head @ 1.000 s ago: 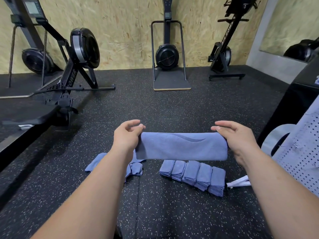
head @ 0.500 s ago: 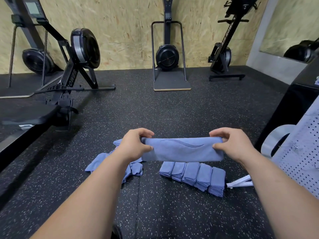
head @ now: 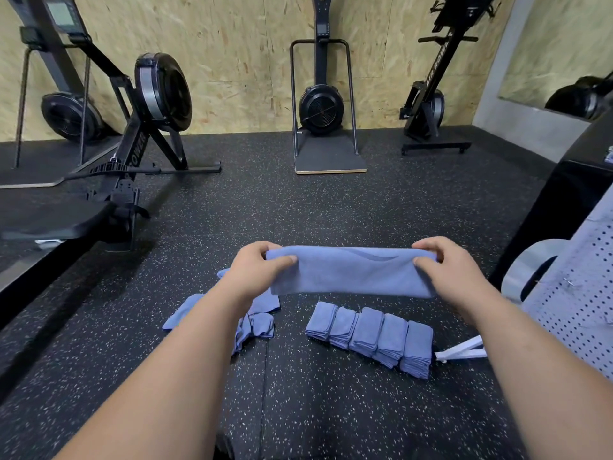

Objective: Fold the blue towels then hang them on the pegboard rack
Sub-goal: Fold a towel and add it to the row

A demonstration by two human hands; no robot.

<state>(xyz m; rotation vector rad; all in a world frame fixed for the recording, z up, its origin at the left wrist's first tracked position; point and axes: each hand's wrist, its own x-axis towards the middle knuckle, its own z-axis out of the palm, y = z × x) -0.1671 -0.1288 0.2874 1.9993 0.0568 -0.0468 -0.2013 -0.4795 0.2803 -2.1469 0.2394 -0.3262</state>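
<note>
A blue towel [head: 351,273], folded into a long strip, is stretched in the air above the floor. My left hand [head: 257,272] pinches its left end and my right hand [head: 449,270] pinches its right end, thumbs on the near side. Below it, a row of several folded blue towels [head: 371,338] lies on the floor. To the left lies a loose pile of unfolded blue towels [head: 252,322], partly hidden by my left forearm. The white pegboard rack [head: 583,290] leans at the right edge.
Black speckled rubber floor [head: 315,410]. Rowing machine [head: 132,154] at the left, ski trainer [head: 323,107] against the back wall, another rower [head: 431,94] stood upright at the right. A black box [head: 570,200] and a silver curved part [head: 527,270] stand beside the pegboard. White bracket [head: 462,350] on the floor.
The hanging towel was folded over into a narrower strip. Both hands turned from gripping the top corners to pinching the strip's ends with thumbs toward me.
</note>
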